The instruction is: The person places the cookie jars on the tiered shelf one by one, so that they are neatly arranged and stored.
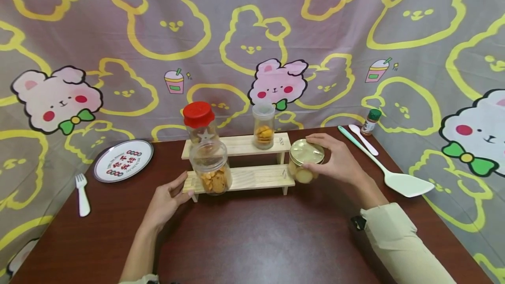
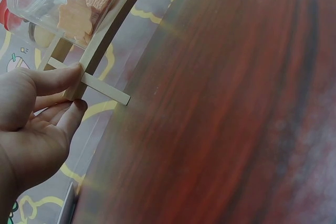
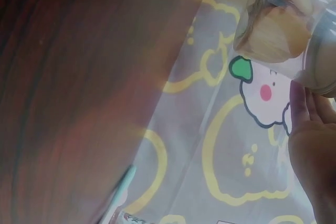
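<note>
My left hand (image 1: 165, 203) pinches the left end of the lower step of a two-tier wooden rack (image 1: 256, 178); in the left wrist view, thumb and fingers (image 2: 58, 80) lie on either side of the board. My right hand (image 1: 337, 161) holds a clear jar with a gold lid (image 1: 306, 152), thumb and fingers around the lid. Pale round pieces (image 3: 275, 32) show through its wall. The jar is beside the rack's right end. On the lower step, near my left hand, stands a clear-lidded jar of orange-brown biscuits (image 1: 213, 170).
A red-lidded jar (image 1: 199, 119) and a slim jar (image 1: 263, 128) with yellow pieces stand on the upper step. To the left lie a printed plate (image 1: 124, 160) and a white fork (image 1: 83, 196). To the right are a turner (image 1: 406, 184), a white spoon (image 1: 363, 140) and a green-capped bottle (image 1: 371, 122).
</note>
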Demonstrator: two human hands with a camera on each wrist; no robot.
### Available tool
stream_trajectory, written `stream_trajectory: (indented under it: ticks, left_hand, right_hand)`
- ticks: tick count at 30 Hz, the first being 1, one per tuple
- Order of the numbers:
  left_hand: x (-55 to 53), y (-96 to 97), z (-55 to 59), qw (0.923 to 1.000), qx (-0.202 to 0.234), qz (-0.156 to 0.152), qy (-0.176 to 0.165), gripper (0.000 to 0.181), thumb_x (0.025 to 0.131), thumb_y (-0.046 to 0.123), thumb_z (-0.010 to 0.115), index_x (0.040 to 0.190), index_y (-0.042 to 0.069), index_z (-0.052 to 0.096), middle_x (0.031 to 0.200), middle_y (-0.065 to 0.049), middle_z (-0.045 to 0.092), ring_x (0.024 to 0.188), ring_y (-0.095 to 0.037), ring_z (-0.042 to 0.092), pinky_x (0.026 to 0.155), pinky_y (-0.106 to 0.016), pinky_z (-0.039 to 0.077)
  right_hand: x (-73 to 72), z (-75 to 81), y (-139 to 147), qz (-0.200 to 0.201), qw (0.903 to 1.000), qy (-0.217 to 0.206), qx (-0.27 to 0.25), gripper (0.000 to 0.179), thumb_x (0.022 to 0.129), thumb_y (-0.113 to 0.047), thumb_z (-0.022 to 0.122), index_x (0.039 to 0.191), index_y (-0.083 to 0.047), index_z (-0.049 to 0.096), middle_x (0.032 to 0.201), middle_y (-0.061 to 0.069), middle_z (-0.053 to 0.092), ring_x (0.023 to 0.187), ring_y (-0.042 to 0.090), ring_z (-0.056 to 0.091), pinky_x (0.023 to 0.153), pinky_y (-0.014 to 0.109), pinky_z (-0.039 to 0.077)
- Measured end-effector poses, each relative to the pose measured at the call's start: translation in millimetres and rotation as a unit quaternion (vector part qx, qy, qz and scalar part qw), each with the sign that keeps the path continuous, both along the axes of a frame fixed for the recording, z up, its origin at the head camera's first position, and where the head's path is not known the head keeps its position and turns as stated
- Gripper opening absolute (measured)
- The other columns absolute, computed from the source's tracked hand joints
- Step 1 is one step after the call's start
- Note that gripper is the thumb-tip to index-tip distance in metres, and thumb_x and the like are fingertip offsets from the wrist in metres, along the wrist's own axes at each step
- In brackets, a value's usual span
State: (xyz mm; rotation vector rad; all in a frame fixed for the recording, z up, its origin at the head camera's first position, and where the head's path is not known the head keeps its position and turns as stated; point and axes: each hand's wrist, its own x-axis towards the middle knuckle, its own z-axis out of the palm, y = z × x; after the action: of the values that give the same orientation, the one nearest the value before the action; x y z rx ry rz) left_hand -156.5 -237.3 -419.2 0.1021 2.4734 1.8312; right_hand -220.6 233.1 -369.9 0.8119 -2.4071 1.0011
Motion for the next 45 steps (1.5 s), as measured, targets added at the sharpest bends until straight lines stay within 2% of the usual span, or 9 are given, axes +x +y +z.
stream_trajectory:
  ticks: [20, 30, 37, 45]
  left_hand:
    - [-0.7, 0.3, 0.6, 0.9999, -0.004, 0.000, -0.010, 0.069, 0.095, 0.003, 0.070, 0.154, -0.006, 0.034, 0.161, -0.015, 0.031, 0.146, -0.031, 0.029, 0.096, -0.013, 0.043]
    - [0.6, 0.0, 0.6, 1.0000, -0.004, -0.003, -0.006, 0.069, 0.095, 0.003, 0.069, 0.153, -0.007, 0.034, 0.161, -0.017, 0.030, 0.146, -0.032, 0.028, 0.098, -0.014, 0.041]
    - [0.7, -0.2, -0.7, 1.0000, -0.004, -0.003, -0.006, 0.068, 0.096, 0.003, 0.069, 0.153, -0.007, 0.034, 0.162, -0.017, 0.029, 0.147, -0.032, 0.028, 0.097, -0.013, 0.041]
    - [-0.4, -0.2, -1.5, 1.0000, -0.002, -0.002, -0.007, 0.068, 0.096, 0.004, 0.069, 0.153, -0.006, 0.034, 0.161, -0.016, 0.030, 0.146, -0.033, 0.028, 0.097, -0.013, 0.041]
  right_hand:
    - [6.4, -1.1, -24, 0.044, 0.9986, -0.022, -0.017, 0.072, 0.065, -0.029, 0.099, 0.126, -0.007, 0.069, 0.126, 0.003, 0.065, 0.117, 0.020, 0.059, 0.098, 0.018, 0.042]
    - [8.6, -4.1, -42, 0.050, 0.9982, -0.021, -0.024, 0.072, 0.065, -0.027, 0.098, 0.126, -0.004, 0.068, 0.128, 0.005, 0.064, 0.118, 0.021, 0.059, 0.099, 0.022, 0.044]
    - [9.4, -7.5, -51, 0.043, 0.9983, -0.024, -0.032, 0.074, 0.065, -0.029, 0.098, 0.127, -0.003, 0.067, 0.128, 0.005, 0.063, 0.118, 0.021, 0.059, 0.099, 0.031, 0.047]
    - [10.0, -7.7, -63, 0.046, 0.9980, -0.024, -0.037, 0.074, 0.066, -0.029, 0.097, 0.128, -0.002, 0.067, 0.129, 0.005, 0.063, 0.120, 0.021, 0.058, 0.100, 0.035, 0.048]
